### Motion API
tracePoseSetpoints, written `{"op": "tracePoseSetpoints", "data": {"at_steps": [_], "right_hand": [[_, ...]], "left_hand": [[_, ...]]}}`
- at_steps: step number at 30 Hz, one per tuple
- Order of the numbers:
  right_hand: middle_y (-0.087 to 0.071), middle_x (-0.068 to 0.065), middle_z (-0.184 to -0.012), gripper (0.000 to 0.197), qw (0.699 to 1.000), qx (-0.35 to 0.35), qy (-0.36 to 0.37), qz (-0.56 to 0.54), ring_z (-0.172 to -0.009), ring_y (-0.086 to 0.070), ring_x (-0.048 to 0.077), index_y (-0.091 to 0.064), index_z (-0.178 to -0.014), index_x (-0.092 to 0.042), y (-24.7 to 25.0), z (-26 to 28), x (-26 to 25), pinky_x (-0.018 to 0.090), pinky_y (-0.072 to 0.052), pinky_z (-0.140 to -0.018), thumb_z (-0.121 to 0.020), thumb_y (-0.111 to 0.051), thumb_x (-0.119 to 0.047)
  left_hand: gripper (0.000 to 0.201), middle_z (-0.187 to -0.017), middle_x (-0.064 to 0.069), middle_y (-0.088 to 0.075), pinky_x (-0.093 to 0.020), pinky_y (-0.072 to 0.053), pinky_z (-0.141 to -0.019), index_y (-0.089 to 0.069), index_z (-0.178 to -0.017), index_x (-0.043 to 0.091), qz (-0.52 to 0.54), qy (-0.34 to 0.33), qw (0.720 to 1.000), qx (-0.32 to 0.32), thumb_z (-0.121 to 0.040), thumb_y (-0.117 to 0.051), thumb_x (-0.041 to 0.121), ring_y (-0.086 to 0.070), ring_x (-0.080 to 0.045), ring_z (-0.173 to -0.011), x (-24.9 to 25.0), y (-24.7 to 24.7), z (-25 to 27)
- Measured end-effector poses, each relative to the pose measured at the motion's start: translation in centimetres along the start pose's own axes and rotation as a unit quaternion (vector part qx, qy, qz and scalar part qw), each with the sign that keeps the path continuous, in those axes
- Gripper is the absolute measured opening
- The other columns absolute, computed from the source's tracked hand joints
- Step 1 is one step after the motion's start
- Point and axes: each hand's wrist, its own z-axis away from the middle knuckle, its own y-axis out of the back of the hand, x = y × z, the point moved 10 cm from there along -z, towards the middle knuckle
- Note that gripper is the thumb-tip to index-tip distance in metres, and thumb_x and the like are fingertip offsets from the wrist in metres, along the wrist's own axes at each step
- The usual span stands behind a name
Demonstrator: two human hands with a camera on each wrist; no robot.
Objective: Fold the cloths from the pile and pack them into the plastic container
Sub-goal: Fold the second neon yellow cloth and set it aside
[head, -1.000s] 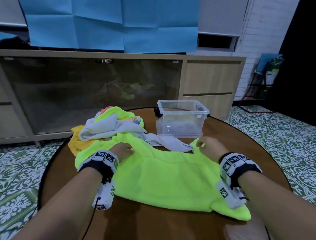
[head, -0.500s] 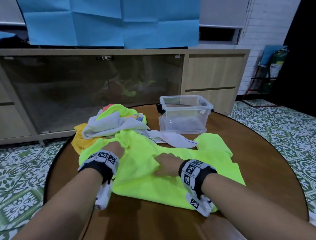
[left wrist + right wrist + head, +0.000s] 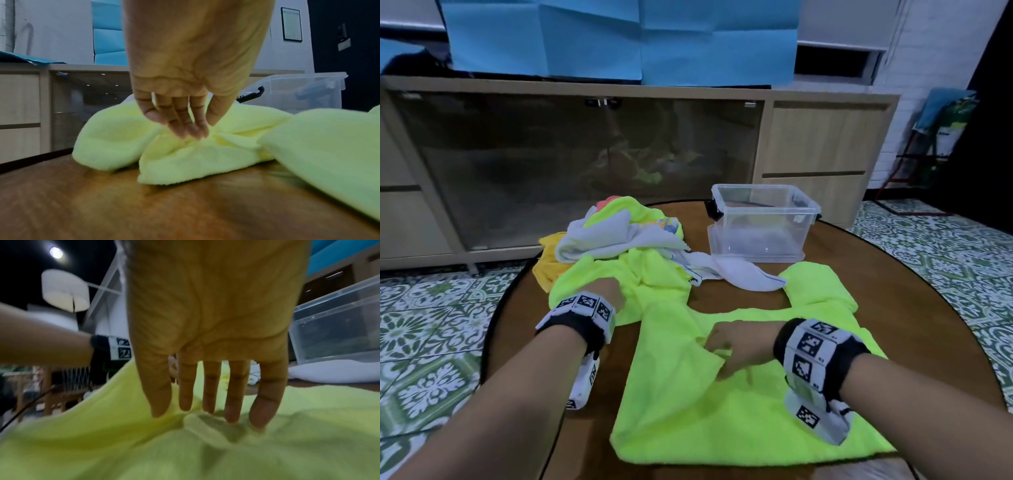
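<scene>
Round wooden table (image 3: 893,325) with a neon yellow cloth (image 3: 722,411) spread at the near side, the pile (image 3: 619,236) behind it, and the clear plastic container (image 3: 760,222) at the back right. Left hand (image 3: 185,65) has its fingertips bunched together pinching the cloth's far left corner. Right hand (image 3: 205,321) has straight, slightly spread fingers pressing a folded-over edge mid-cloth.

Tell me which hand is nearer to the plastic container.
Left, though only slightly. The left hand pinches the yellow-green cloth beside the pile, left of the plastic container. The right hand rests on the cloth, nearer the person.
</scene>
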Motion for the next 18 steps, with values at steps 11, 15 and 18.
{"op": "tracePoseSetpoints", "data": {"at_steps": [11, 15, 18], "right_hand": [[-0.049, 0.008, -0.132, 0.042, 0.962, 0.080, -0.233, 0.120, -0.118, -0.052, 0.026, -0.044, -0.134, -0.014, 2.2, 3.6, 11.2, 0.035, -0.045, -0.091, -0.094, -0.037, -0.004], [-0.049, 0.007, -0.135, 0.041, 0.969, 0.040, -0.234, 0.071, -0.120, -0.050, 0.026, -0.049, -0.133, -0.015, 1.1, 4.4, 13.1, 0.032, -0.042, -0.096, -0.095, -0.037, -0.006], [-0.054, 0.008, -0.128, 0.038, 0.956, 0.135, -0.253, 0.069, -0.113, -0.053, 0.027, -0.054, -0.126, -0.017, 3.9, 4.9, 13.7, 0.032, -0.044, -0.087, -0.094, -0.036, -0.007]], "left_hand": [[0.018, -0.102, -0.001, -0.054, -0.023, -0.042, -0.076, -0.056, -0.102, 0.017, -0.053, -0.137, 0.981, -0.123, -0.093, -0.055, 0.032, -0.055, -0.016, -0.091, 5.5, -3.2, 2.2], [0.014, -0.072, 0.010, -0.041, -0.015, -0.029, -0.054, -0.051, -0.083, 0.024, -0.101, -0.082, 0.984, -0.122, -0.089, -0.060, 0.032, -0.036, -0.003, -0.060, 3.2, -3.0, 2.1], [0.034, -0.111, -0.003, -0.061, -0.019, -0.040, -0.066, -0.060, -0.120, 0.013, -0.109, -0.065, 0.984, -0.126, -0.087, -0.065, 0.020, -0.048, -0.012, -0.085, 2.2, -2.6, 1.9]]}}
